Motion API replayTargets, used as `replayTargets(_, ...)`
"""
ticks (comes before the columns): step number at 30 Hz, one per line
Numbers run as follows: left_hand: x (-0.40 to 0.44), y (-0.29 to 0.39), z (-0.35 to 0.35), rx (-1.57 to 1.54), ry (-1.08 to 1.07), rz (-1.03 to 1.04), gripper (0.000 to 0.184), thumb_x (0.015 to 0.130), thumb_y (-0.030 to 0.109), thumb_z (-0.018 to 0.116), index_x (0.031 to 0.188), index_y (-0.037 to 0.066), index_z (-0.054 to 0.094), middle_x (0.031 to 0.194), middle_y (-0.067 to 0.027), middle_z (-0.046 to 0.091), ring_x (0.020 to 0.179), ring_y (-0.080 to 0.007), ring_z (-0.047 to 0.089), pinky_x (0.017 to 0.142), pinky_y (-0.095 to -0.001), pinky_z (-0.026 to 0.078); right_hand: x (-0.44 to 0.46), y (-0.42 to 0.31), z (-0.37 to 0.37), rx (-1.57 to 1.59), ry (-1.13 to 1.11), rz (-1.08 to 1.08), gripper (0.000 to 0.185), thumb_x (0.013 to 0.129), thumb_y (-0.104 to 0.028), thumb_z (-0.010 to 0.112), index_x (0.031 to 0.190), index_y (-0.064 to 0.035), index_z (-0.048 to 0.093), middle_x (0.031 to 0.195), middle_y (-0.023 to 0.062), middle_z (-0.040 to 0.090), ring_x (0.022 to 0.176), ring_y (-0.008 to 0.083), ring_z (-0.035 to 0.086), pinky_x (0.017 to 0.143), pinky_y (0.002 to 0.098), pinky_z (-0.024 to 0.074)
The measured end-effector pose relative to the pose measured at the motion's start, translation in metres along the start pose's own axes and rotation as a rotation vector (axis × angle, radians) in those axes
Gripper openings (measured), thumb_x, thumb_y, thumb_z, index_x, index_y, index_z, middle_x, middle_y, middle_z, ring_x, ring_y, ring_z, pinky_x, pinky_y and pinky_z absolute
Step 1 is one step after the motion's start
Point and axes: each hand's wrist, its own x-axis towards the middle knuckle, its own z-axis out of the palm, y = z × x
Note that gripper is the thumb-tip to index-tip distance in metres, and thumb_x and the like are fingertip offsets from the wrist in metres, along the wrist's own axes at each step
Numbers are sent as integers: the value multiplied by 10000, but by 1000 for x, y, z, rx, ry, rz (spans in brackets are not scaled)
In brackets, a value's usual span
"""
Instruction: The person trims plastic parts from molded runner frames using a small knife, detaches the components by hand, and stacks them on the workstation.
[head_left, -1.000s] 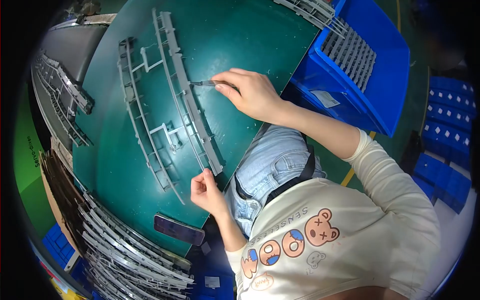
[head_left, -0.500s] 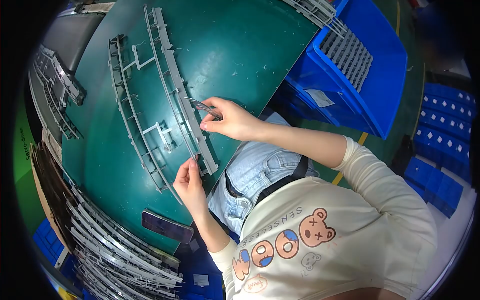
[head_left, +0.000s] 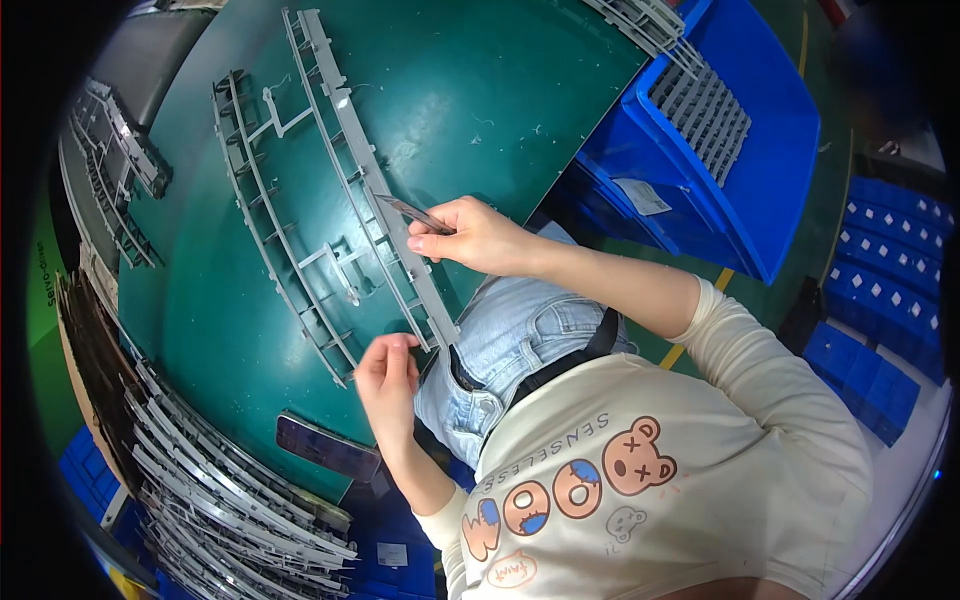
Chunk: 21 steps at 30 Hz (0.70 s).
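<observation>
A long grey plastic frame (head_left: pixel 378 193) with curved rails and cross ribs lies on the green table. My right hand (head_left: pixel 478 238) is closed around a slim, pointed metal blade (head_left: pixel 418 213), its tip over the frame's near rail. At the lower end of that rail is my left hand (head_left: pixel 387 372), thumb and forefinger pressed together. Whether those fingertips grip the rail end or a small scrap cannot be made out. White bracket-like arms (head_left: pixel 345 272) join the frame's two rail sections.
A phone (head_left: pixel 327 446) lies near the table's lower edge. Stacked grey strips (head_left: pixel 230 490) fill the lower left. A blue bin (head_left: pixel 770 150) with grey parts stands at upper right. More grey parts (head_left: pixel 125 165) rest at far left. Small shavings dot the table (head_left: pixel 470 80).
The frame's near rail has shifted slightly down and right, toward my body. My left hand has moved a little down and right. The blade stays over the rail, now at a slightly different angle.
</observation>
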Motion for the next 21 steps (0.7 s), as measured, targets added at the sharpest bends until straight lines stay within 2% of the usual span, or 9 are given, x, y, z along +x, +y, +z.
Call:
replayTargets(1,-4,4,2,192,133,72,116,885,111,594,878,-2,620,651,-15,567,496,-58,392,453,-178,326,0,1,0,9,11,-8,92,834,-122,618,801,-38,635,675,-12,598,594,52,476,567,177,381)
replayTargets(3,-6,19,8,586,360,330,85,823,85,650,878,23,633,769,-37,635,656,-130,534,616,-239,450,0,1,0,10,3,-6,95,835,-124,617,801,-37,635,676,-11,598,595,52,478,570,178,383)
replayTargets(4,1,26,12,580,366,331,85,823,85,650,878,23,633,769,-37,635,656,-130,534,616,-239,450,0,1,-1,15,0,-5,97,837,-125,617,801,-37,635,676,-9,599,596,52,479,573,178,384)
replayTargets(6,20,39,22,1146,585,981,84,756,64,687,829,53,649,872,-42,649,923,-202,570,849,-323,441,0,0,-1,25,-8,-2,102,839,-128,615,801,-36,634,678,-6,599,599,51,482,578,178,388)
replayTargets(12,46,41,7,1163,469,1064,96,732,51,684,819,70,646,916,-35,644,1097,-257,511,985,-390,357,-2,-7,-5,-66,-11,68,96,865,-113,606,866,-23,639,727,-11,598,653,42,494,621,166,396)
replayTargets(16,25,31,-27,771,440,902,96,732,33,676,809,72,634,911,-42,638,1068,-264,532,955,-385,389,-2,-6,-2,-106,32,28,108,866,-132,600,859,-34,645,712,-25,587,609,35,467,565,160,367)
replayTargets(17,19,31,-27,696,408,891,89,737,12,660,793,68,619,898,-40,636,1032,-259,546,936,-381,403,-3,-13,0,-143,61,80,121,863,-151,597,857,-45,654,697,-35,578,544,30,417,488,166,320)
replayTargets(18,13,31,-27,666,324,878,90,744,-6,637,803,61,620,886,-44,634,987,-254,561,906,-373,421,-4,-16,-2,-223,40,114,215,837,-163,607,912,33,654,759,30,645,635,77,527,591,201,430)
replayTargets(21,-4,19,-17,695,103,792,218,707,-48,611,905,41,636,931,-54,632,905,-245,580,839,-345,439,-4,-7,0,-140,80,113,205,854,-166,596,955,7,644,767,20,627,598,65,499,543,188,396)
